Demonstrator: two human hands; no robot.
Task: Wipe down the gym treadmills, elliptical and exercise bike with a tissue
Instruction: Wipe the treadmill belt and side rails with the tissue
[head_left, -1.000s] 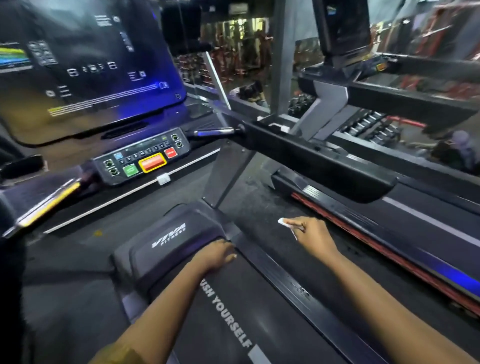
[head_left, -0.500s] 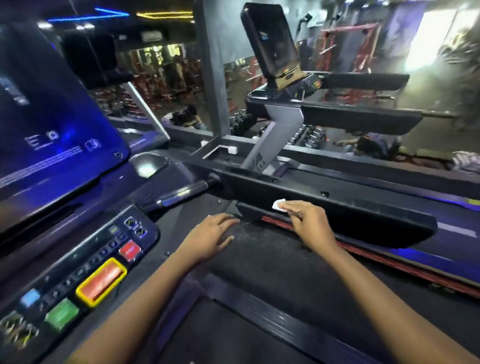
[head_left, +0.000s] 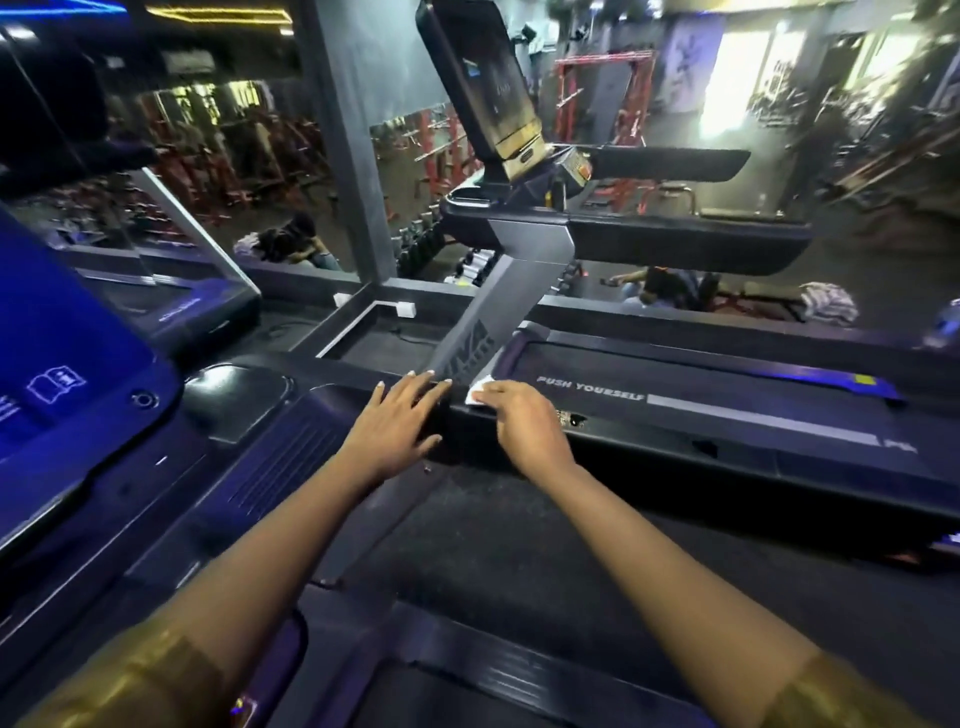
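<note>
— Where is the tissue?
— On top of the black handrail of the near treadmill, under the right hand. Only a white corner shows past the fingertips

— How do that hand's fingers lie?
— Bent down over the tissue, holding it against the rail

— And the left hand?
— Just beside the right one, on the same rail, at the end nearer the console. Its fingers are straight and spread wide, lying flat, with nothing in them

— What is beyond the rail?
— The next treadmill. Its belt is lettered PUSH YOURSELF, and its grey upright rises just behind the tissue to a tilted screen

— And to the left?
— The near machine's blue-lit display. Gold sleeves show at the bottom corners
</note>
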